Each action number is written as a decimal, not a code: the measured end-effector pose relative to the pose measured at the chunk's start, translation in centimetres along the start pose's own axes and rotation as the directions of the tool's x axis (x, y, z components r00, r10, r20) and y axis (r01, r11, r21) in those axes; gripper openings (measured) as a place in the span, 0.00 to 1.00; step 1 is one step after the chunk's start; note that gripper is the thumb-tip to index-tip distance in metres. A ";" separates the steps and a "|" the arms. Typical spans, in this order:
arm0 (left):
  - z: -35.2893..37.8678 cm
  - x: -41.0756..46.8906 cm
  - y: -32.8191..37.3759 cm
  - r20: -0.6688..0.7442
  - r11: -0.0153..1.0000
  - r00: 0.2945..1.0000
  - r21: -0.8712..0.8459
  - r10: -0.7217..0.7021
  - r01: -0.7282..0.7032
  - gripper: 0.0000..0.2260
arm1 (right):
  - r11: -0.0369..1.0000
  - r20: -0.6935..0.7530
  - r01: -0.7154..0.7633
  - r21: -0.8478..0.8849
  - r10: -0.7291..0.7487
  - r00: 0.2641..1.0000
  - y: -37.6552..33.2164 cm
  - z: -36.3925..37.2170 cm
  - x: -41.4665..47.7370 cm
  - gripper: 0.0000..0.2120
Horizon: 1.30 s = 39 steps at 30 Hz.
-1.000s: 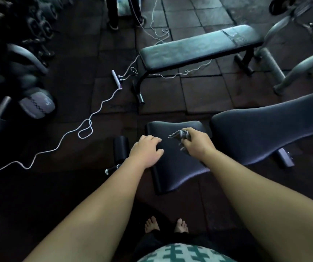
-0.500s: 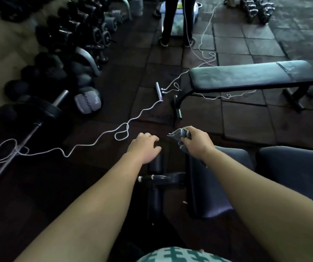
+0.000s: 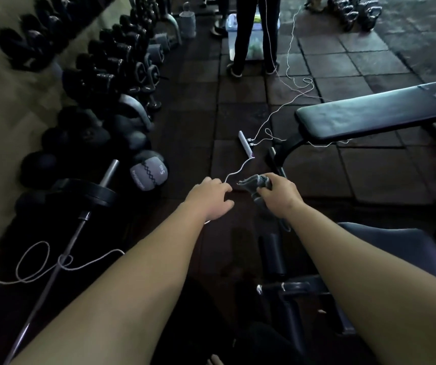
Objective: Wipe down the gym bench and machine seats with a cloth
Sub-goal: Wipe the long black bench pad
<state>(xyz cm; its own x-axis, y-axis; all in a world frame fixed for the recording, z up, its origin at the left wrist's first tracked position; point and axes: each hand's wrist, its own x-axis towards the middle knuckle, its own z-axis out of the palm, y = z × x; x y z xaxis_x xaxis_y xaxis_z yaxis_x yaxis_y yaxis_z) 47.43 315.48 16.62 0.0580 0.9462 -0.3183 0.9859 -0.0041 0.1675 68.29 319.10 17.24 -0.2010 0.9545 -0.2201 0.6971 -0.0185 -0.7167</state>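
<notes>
Right hand (image 3: 281, 197) is gripping a bunched cloth (image 3: 257, 185); left hand (image 3: 210, 201) is hovering, fingers relaxed, holding nothing; bin (image 3: 230, 27) contents unclear.

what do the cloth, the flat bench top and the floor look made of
The cloth looks like soft grey matte fabric; it bunches and droops from the right hand. The flat bench top is likely vinyl or leather-like upholstery, black with a smooth sheen. The floor is probably rubber tiles, dark, matte, with square seams.
</notes>
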 end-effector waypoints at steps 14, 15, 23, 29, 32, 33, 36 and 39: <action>-9.4 29.8 -1.0 0.061 0.961 0.965 0.089 0.256 -0.260 0.22 | 0.975 -0.195 -0.212 0.064 0.220 0.956 0.3 -6.1 24.7 0.14; -10.3 32.0 -0.5 0.060 0.955 0.959 0.089 0.278 -0.282 0.22 | 0.970 -0.213 -0.230 0.077 0.241 0.947 0.5 -7.2 26.2 0.14; -15.8 49.8 6.7 0.121 0.839 0.853 0.158 0.507 -0.521 0.22 | 0.908 -0.360 -0.376 0.185 0.419 0.834 3.9 -15.5 36.8 0.13; -18.3 61.0 15.9 0.195 0.674 0.702 0.198 0.685 -0.712 0.22 | 0.829 -0.493 -0.441 0.344 0.559 0.667 7.6 -22.6 41.4 0.08; -18.7 64.8 21.5 0.236 0.595 0.625 0.191 0.744 -0.781 0.22 | 0.772 -0.523 -0.436 0.462 0.634 0.570 10.3 -26.3 42.4 0.05; -18.7 65.8 23.4 0.247 0.570 0.600 0.189 0.761 -0.800 0.22 | 0.760 -0.531 -0.435 0.483 0.649 0.545 11.3 -27.6 42.6 0.05; -18.3 68.5 29.6 0.274 0.509 0.537 0.169 0.798 -0.844 0.22 | 0.720 -0.539 -0.447 0.531 0.694 0.477 15.2 -31.6 42.5 0.06; -17.1 70.9 36.6 0.299 0.462 0.485 0.150 0.821 -0.874 0.22 | 0.692 -0.543 -0.490 0.530 0.721 0.431 20.1 -36.0 42.0 0.08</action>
<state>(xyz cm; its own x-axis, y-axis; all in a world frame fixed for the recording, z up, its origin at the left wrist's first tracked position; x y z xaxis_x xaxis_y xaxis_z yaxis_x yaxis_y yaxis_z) 84.93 387.91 16.17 0.8850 0.3592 -0.2963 0.4284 -0.8774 0.2160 98.61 369.52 17.43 0.7893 0.5596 -0.2526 0.2158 -0.6380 -0.7392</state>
